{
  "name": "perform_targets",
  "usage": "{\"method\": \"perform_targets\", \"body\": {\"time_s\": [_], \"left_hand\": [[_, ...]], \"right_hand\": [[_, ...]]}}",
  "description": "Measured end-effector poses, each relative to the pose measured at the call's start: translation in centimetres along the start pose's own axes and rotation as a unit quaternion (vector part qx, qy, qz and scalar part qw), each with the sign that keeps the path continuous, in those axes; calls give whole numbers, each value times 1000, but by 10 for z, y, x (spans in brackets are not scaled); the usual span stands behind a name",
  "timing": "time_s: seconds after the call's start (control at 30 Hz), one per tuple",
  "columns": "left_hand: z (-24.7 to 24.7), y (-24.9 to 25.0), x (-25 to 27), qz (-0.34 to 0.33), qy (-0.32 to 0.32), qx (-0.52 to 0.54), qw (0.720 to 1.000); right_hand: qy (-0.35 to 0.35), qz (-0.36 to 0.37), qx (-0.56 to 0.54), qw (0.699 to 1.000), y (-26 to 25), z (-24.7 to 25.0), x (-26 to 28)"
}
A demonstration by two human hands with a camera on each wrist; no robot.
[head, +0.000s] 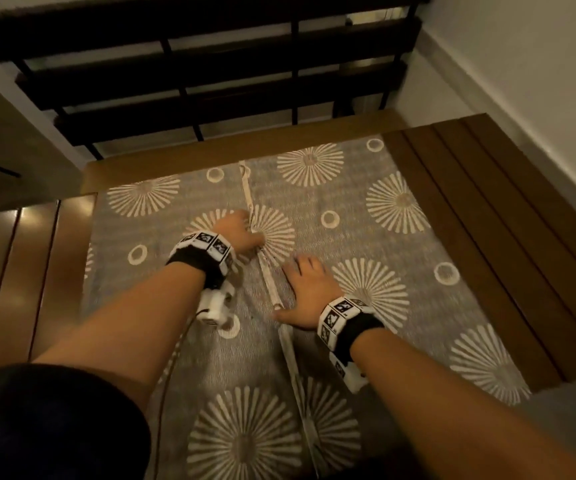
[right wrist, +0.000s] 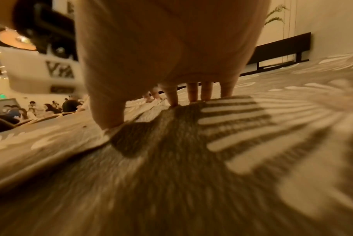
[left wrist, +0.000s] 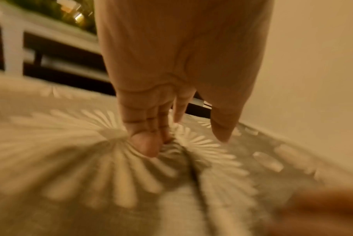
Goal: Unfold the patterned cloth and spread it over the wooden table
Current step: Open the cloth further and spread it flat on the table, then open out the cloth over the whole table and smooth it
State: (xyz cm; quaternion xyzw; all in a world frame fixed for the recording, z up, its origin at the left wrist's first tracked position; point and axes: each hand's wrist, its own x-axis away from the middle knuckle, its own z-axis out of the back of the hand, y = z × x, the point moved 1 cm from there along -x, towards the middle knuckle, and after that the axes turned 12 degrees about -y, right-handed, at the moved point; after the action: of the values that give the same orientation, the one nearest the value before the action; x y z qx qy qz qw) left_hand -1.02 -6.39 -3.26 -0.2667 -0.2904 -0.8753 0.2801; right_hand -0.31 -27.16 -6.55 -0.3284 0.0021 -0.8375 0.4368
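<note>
Wooden slats of the table (head: 508, 216) show bare along the right, the left and the far edge, with a dark slatted bench (head: 210, 64) beyond the far edge and a pale wall (head: 539, 64) to the right. Over the middle of it lies our patterned cloth (head: 366, 244), grey with pale sunbursts and rings, and a pale hem line runs near to far down its centre where two panels meet. Our left hand (head: 241, 233) rests on the cloth just left of that line; in the left wrist view its fingers (left wrist: 145, 143) are drawn together with the tips pressing into the fabric, which puckers around them, the thumb standing apart. We cannot tell whether any fabric is pinched. Our right hand (head: 305, 289) lies palm down just right of the line, nearer us, with its fingers (right wrist: 192, 94) straight and slightly spread, tips touching the cloth, and its thumb (right wrist: 109, 111) on the hem.
</note>
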Motion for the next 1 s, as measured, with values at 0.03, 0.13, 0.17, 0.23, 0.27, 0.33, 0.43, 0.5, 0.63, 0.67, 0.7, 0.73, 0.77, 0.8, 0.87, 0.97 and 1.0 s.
{"method": "perform_targets", "body": {"time_s": [0.03, 0.13, 0.17, 0.23, 0.27, 0.33, 0.43, 0.5, 0.63, 0.67, 0.7, 0.73, 0.77, 0.8, 0.87, 0.97, 1.0], "left_hand": [[-5, 10, -3, 0, -19, 36, 999], [-15, 36, -8, -6, -36, 161, 986], [-18, 41, -10, -22, -20, 202, 979], [-21, 43, -14, -36, 3, 253, 967], [-22, 42, -15, -35, 0, 270, 962], [-19, 35, -17, -31, -18, 298, 954], [-4, 31, -18, -39, -30, 321, 946], [7, 33, -14, -69, -25, 269, 960], [20, 39, -6, -115, 26, -33, 992], [21, 42, -6, -112, 36, -71, 990], [23, 45, -7, -110, 41, -85, 989], [24, 49, -10, -111, 46, -90, 989], [25, 54, -11, -114, 51, -89, 988], [26, 59, -13, -117, 58, -93, 987], [27, 69, -15, -122, 70, -122, 983], [24, 75, -19, -101, 30, -188, 976], [24, 77, -17, -92, 10, -219, 971]], "right_hand": [[7, 7, 11, 1000, 2, -4, 6], [-35, -8, 33, 999, -2, -20, 21], [-48, -12, 38, 998, -5, -25, 25], [-56, 0, 41, 998, -14, -33, 34], [-53, 14, 35, 998, -18, -35, 38], [-57, 42, 25, 997, -18, -35, 44], [-51, 75, 15, 996, -4, -31, 48], [-41, 86, 14, 995, 5, -24, 53], [-75, 42, -21, 996, 23, -19, 67], [-76, 35, -37, 996, 28, -21, 71], [-77, 30, -49, 995, 32, -23, 75], [-84, 23, -52, 995, 36, -24, 78], [-99, 13, -49, 994, 40, -27, 82], [-115, 2, -43, 992, 43, -27, 86], [-130, -14, -39, 991, 50, -27, 95], [-140, -19, -15, 990, 56, -29, 106], [-146, -21, -3, 989, 56, -28, 108]]}}
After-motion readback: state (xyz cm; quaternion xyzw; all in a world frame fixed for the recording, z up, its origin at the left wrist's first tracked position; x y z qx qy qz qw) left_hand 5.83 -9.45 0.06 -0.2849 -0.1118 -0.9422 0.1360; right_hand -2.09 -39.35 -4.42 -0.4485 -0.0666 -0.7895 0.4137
